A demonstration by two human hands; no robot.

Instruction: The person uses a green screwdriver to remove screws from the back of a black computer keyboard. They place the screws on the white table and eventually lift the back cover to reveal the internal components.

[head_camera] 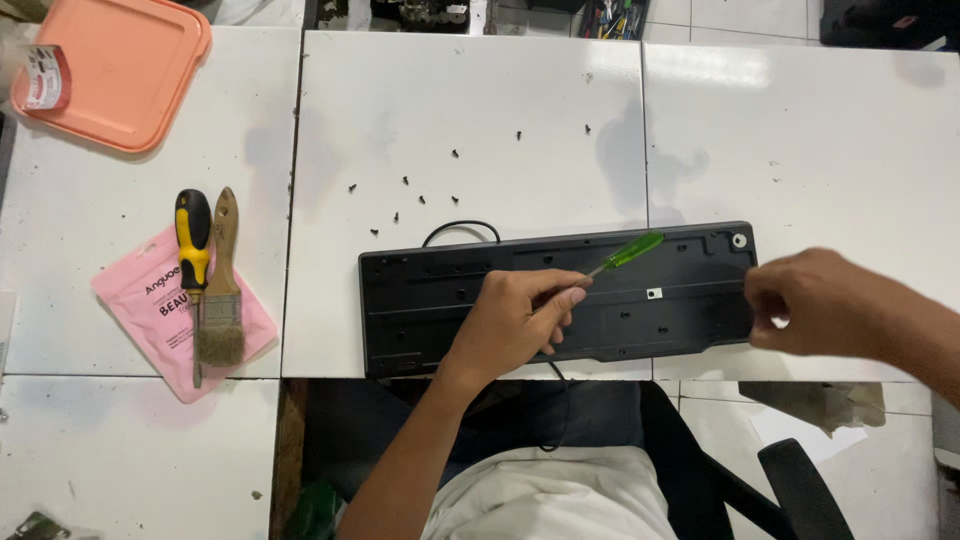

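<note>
- The left hand (515,320) lies over the middle of a long black plastic keyboard (440,300) turned underside up, fingers curled shut around a screwdriver with a translucent green handle (632,250); the handle slants up and to the right past the fingertips.
- The left forearm comes up from the lower edge of the view, wrist bent slightly.
- The right hand (810,300) is at the keyboard's right end, fingers drawn in close together; whether they pinch something cannot be told.
- The keyboard lies along the near edge of the white table (480,100), its black cable (460,228) looping behind it.
- Small dark screws (405,181) are scattered on the table beyond the keyboard.
- Well to the left, a yellow-and-black screwdriver (193,240) and a wooden-handled paintbrush (222,290) lie on a pink pouch (140,300).
</note>
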